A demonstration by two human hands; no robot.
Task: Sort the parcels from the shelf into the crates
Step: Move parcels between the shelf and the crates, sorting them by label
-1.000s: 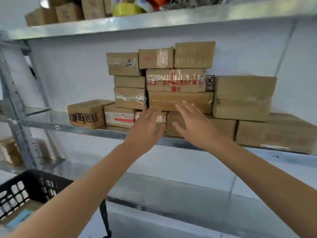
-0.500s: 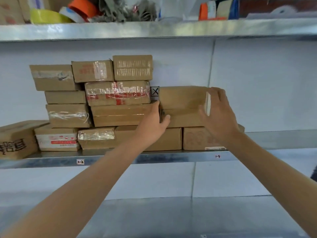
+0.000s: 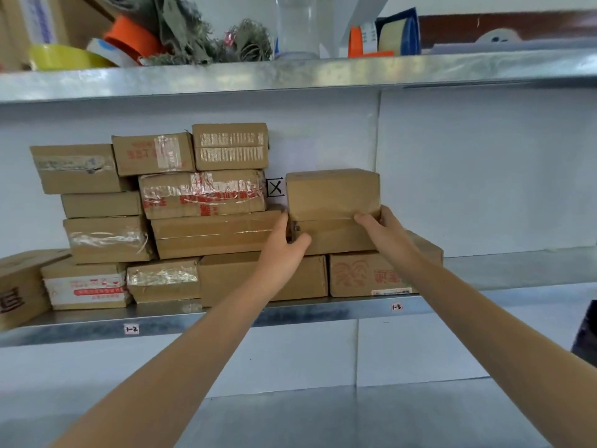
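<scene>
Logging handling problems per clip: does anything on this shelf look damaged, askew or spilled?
Nothing is spilled. The red-taped parcel has badly wrinkled tape, and the top-left parcel overhangs the narrower parcel under it. The plain parcel, gripped by the left hand and right hand, sits level.

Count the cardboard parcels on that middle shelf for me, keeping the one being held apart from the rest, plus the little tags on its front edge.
Held parcel: 1
Other parcels: 12
Edge tags: 2
Total: 15
</scene>
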